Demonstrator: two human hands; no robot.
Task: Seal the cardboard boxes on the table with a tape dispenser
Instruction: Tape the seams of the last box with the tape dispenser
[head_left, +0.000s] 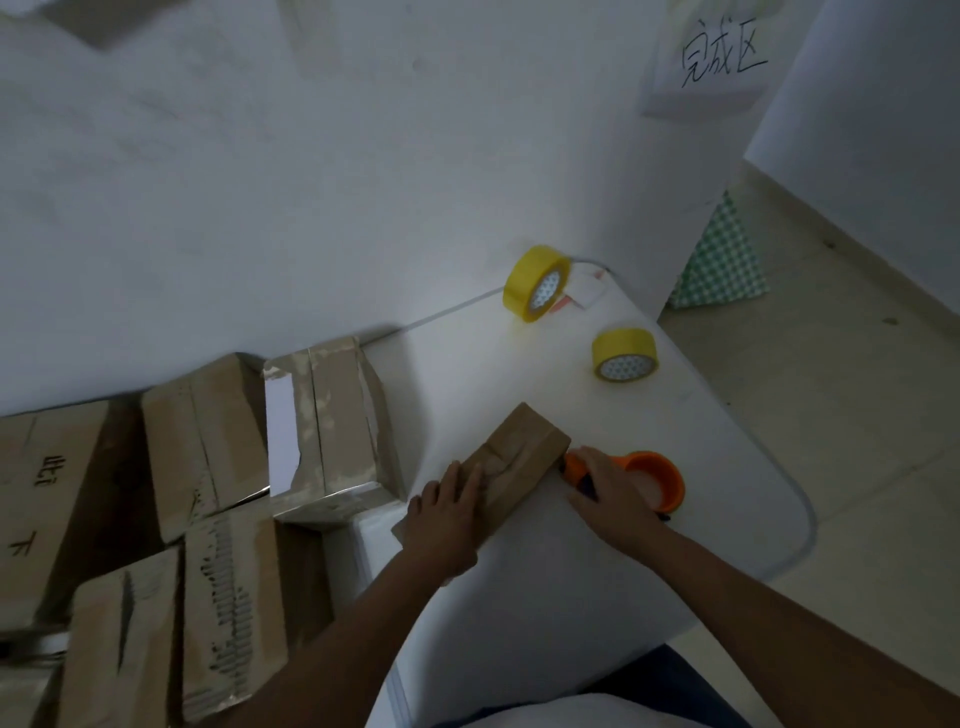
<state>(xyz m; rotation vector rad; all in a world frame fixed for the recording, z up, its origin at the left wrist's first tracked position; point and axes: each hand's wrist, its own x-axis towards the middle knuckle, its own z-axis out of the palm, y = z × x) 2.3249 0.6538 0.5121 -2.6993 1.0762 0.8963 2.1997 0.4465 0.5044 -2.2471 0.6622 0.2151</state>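
Two hands at one small box

One small cardboard box (519, 462) lies on the white surface (597, 582). Left hand (447, 512) presses flat on it, fingers straight. Right hand (610, 491) grips the orange tape dispenser (652, 480), fingers curled round its handle, at the box's right end.

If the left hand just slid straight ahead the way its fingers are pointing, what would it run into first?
The left hand lies flat on the small cardboard box, fingers pointing up-right along its top. Past the box's far end, the lying yellow tape roll looks roughly in line, though depth is hard to judge.
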